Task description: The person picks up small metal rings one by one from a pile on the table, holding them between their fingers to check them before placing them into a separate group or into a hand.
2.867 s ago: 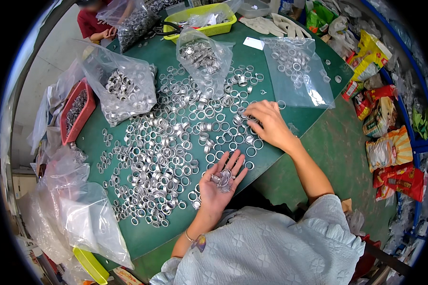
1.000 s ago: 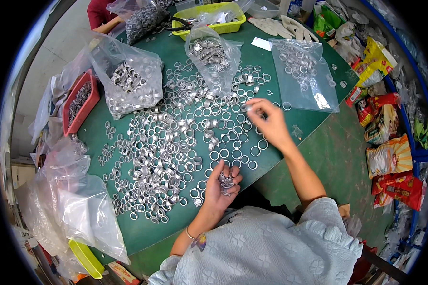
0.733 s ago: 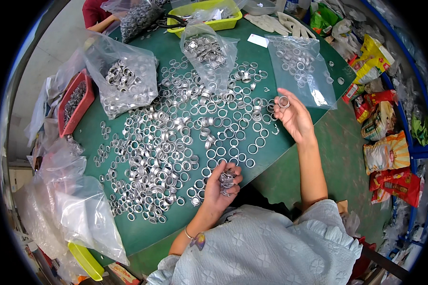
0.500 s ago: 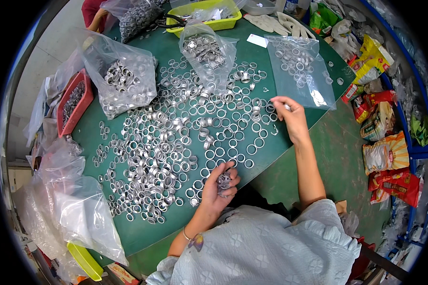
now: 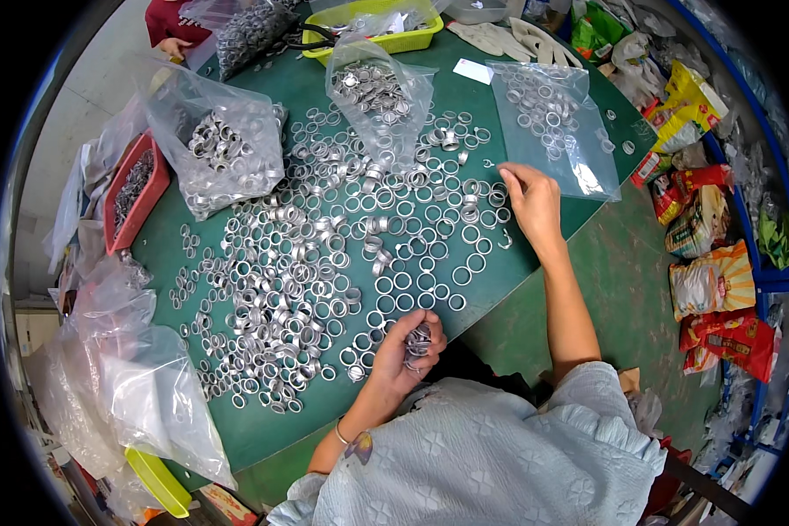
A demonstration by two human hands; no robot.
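Observation:
Near the table's front edge, my left hand (image 5: pixel 403 352) is cupped around a handful of small grey metal pieces (image 5: pixel 419 340). My right hand (image 5: pixel 535 203) hovers at the right side of the ring layout, thumb and forefinger brought close together, other fingers curled; whatever lies between them is too small to make out. Just beyond its fingertips is a small open metal clip (image 5: pixel 489 164). Another small clip piece (image 5: pixel 505 240) lies below that hand. Silver metal rings (image 5: pixel 272 280) cover the middle of the green table, heaped at left and laid flat in rows nearer my hands.
Clear bags of rings (image 5: pixel 223 145), grey parts (image 5: pixel 373 92) and flat rings (image 5: pixel 548 114) lie on the table (image 5: pixel 460 79). A red basket (image 5: pixel 149 188) stands left, a yellow basket (image 5: pixel 421 39) and gloves (image 5: pixel 517 39) at the back. Another person's hand (image 5: pixel 174 46) shows far left.
My right hand has shifted slightly up and away from me, toward the small clip. My left hand stays nearly in place, still holding its pieces. The other person's hand and sleeve moved slightly.

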